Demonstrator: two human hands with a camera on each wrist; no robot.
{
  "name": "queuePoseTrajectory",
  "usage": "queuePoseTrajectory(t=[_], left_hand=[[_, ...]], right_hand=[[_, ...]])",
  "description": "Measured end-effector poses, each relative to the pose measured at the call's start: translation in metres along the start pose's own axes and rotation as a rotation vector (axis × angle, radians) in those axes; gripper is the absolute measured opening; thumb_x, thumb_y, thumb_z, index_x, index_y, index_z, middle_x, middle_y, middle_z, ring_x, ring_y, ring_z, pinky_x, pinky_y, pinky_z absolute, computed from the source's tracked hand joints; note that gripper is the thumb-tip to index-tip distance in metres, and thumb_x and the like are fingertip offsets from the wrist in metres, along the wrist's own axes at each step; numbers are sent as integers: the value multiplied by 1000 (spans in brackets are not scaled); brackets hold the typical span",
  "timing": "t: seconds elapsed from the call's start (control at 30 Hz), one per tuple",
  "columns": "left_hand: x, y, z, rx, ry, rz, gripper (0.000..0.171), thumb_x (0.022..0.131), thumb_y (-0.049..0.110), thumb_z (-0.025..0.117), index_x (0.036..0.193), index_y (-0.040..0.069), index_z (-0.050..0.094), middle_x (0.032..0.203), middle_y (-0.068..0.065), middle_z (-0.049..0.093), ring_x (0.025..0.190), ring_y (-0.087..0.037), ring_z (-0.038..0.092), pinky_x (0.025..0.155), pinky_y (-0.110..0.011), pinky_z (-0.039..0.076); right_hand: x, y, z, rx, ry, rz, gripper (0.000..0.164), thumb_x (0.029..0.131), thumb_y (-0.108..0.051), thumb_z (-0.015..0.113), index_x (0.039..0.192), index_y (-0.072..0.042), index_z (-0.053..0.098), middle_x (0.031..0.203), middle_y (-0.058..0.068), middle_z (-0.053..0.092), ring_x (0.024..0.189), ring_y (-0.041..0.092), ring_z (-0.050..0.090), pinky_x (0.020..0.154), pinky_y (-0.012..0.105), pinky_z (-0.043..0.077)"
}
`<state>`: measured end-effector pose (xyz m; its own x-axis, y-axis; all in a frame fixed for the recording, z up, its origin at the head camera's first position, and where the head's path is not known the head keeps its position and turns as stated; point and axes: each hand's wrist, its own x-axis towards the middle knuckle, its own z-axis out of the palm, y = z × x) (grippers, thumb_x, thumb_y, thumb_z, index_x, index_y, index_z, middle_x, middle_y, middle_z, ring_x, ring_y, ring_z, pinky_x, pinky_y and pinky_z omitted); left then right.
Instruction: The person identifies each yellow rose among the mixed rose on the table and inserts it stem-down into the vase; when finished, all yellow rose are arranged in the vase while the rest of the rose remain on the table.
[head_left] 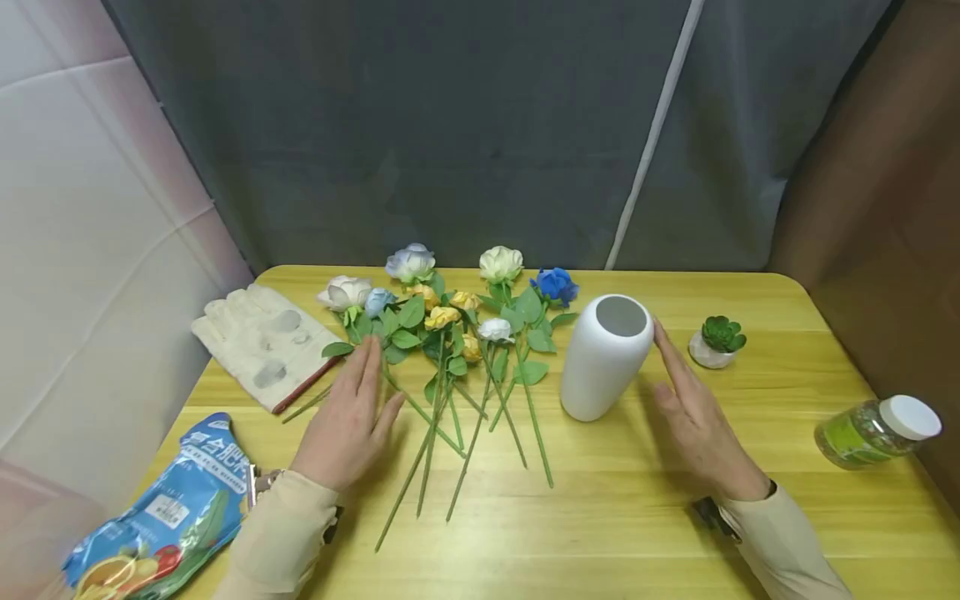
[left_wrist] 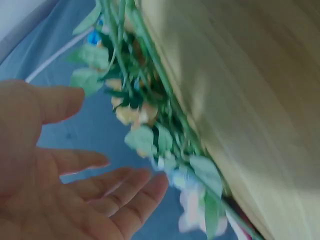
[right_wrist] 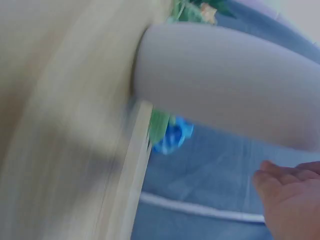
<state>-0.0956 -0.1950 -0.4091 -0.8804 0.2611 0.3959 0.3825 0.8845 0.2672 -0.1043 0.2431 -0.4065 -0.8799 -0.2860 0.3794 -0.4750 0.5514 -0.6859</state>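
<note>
Several artificial flowers with green stems lie bunched at the table's middle, blooms toward the back. Among them are a deep blue rose, a cream rose and small yellow blooms. My left hand is at the bunch's left side, fingers extended and the palm holding nothing, as the left wrist view shows. A white vase with a dark round mouth stands upright right of the flowers. Beside its right side is my right hand, fingers extended, fingertips near the upper wall.
A pale work glove lies at the left rear, above a blue printed bag. To the vase's right sits a small potted succulent. A white-lidded jar stands near the right edge. Grey curtain hangs behind the table.
</note>
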Motion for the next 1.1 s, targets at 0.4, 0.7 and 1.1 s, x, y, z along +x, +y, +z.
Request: queuePoseTrajectory(t=[0.4,0.7,1.1], left_hand=[[47,24,37,-108,-144,-99,24,92,13,77,104,-7,70,86,-20,72,72,-33,69,65,-45,60],[57,27,35,-142,-175,-222,17,89,9,78,77,3,68,68,-9,67,56,-21,58,54,-35,51],[64,29,12,-303,-65,-266,13,92,10,76,86,-1,73,73,-11,71,55,-16,59,51,-27,50]], right_hand=[[29,-17,15,327,130,64,68,95,4,63,156,-14,41,147,13,53,129,3,56,107,14,45],[30,-18,14,307,120,58,67,95,4,65,156,-10,41,146,17,54,127,1,57,106,15,46],[30,-17,15,294,120,51,67,95,4,66,156,-9,41,146,18,55,127,-1,57,106,14,46]])
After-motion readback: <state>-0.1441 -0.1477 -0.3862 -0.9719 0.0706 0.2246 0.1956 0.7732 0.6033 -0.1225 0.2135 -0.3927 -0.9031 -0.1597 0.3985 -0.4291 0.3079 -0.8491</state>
